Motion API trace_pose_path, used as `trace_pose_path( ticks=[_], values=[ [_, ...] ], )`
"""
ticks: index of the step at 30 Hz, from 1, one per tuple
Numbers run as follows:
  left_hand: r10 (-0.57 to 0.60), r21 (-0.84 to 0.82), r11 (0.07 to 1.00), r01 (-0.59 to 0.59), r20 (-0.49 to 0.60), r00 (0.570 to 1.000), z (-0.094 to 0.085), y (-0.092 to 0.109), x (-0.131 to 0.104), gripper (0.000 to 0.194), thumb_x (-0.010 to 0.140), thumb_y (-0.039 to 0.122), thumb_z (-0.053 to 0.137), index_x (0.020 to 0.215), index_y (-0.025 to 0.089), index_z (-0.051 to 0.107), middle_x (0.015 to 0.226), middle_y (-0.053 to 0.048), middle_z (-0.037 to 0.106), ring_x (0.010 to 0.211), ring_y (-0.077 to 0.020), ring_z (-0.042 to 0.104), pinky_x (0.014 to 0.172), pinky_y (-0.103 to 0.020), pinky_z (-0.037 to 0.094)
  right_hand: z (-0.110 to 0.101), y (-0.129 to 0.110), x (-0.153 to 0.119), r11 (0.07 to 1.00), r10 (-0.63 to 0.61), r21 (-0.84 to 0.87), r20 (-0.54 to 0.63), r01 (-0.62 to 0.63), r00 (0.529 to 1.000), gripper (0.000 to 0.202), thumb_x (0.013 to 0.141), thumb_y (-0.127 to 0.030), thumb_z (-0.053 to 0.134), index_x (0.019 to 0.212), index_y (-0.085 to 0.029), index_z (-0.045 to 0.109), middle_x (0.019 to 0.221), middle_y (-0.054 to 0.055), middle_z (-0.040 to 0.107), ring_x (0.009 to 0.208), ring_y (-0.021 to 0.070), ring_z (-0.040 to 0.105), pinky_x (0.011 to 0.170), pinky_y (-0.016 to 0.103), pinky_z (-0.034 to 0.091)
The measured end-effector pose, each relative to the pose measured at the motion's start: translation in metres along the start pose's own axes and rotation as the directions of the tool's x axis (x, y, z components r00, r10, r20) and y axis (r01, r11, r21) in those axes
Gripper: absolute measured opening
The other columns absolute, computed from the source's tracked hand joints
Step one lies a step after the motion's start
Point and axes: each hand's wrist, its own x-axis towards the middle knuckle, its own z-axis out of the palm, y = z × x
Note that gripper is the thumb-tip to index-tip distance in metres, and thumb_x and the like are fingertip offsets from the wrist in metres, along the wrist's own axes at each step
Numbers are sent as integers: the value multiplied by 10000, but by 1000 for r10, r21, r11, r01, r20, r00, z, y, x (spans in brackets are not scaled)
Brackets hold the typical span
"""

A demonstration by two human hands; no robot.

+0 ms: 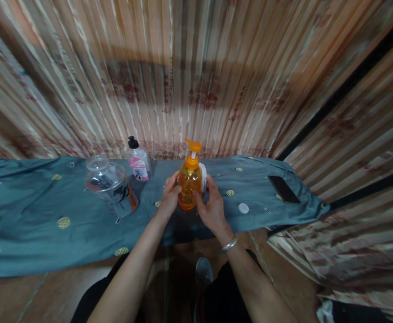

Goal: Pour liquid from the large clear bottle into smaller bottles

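Note:
An orange pump bottle (pixel 190 183) stands upright between my two hands, in the middle of the view. My left hand (pixel 170 197) holds its left side with curled fingers. On the other side my right hand (pixel 212 208) has its thumb against the bottle and its fingers around a white item (pixel 203 176), which rests against the bottle's right side. What the white item is cannot be made out; it may be a cloth or a cap. A silver bangle circles my right wrist.
A large clear jar (pixel 110 188) and a clear bottle with a black pump (pixel 139 162) stand at the left on the green cloth (pixel 31 206). At the right lie a white disc (pixel 243 208) and a black phone (pixel 283 189). A pleated curtain (pixel 196 80) hangs behind.

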Motion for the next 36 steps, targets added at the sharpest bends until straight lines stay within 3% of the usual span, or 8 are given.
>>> trace_pose_path(
  ticks=[5,12,19,25,30,33,36],
  values=[
    [-44,-33,998,45,16,999,-9,3,-4,531,661,213,657,1189,237,708,1106,-56,629,1171,-297,588,1106,-484,408,-1,11,5,977,124,164,88,-137,988,533,924,-427,646,1395,-192,556,1295,137,696,1152,275,680,1012,452,556],
    [-47,-151,986,70,146,988,-5,11,-11,602,661,233,631,1262,232,581,1180,-65,708,1174,-292,638,1010,-439,497,0,14,7,916,232,304,128,-260,964,498,867,-437,714,1292,-189,640,1132,73,756,997,225,709,910,372,594],
    [-96,-70,993,100,62,993,-12,3,-14,817,588,224,797,1371,257,568,1255,-78,631,1251,-317,564,997,-447,486,3,24,12,828,279,464,143,-314,949,347,846,-453,711,1093,-211,732,1026,39,797,960,223,736,836,343,610],
    [-119,6,993,119,9,993,-24,-3,-17,673,576,285,853,1224,247,677,1110,-58,595,1124,-302,594,903,-434,512,6,27,13,807,324,485,111,-336,939,339,834,-494,704,1008,-207,751,985,39,802,934,223,735,835,352,607],
    [-86,-29,996,87,40,996,-19,-1,-22,662,622,326,846,1230,252,597,1215,-75,638,1180,-296,606,912,-422,531,7,20,13,809,339,494,54,-320,939,307,819,-451,725,1000,-204,743,978,39,800,898,211,734,830,354,611],
    [-54,-58,997,58,68,996,-12,0,-25,693,652,332,837,1266,248,527,1201,-70,677,1131,-271,656,928,-416,542,1,9,13,847,303,455,10,-274,953,292,856,-396,695,1073,-203,727,1025,48,794,928,209,734,839,354,618],
    [-28,-28,999,29,29,999,-9,0,-27,710,657,337,854,1275,244,517,1188,-65,673,1108,-264,660,952,-425,532,-8,-6,12,930,213,314,-35,-192,976,300,914,-345,638,1183,-225,696,1118,57,774,987,209,727,853,355,627]
  ],
)
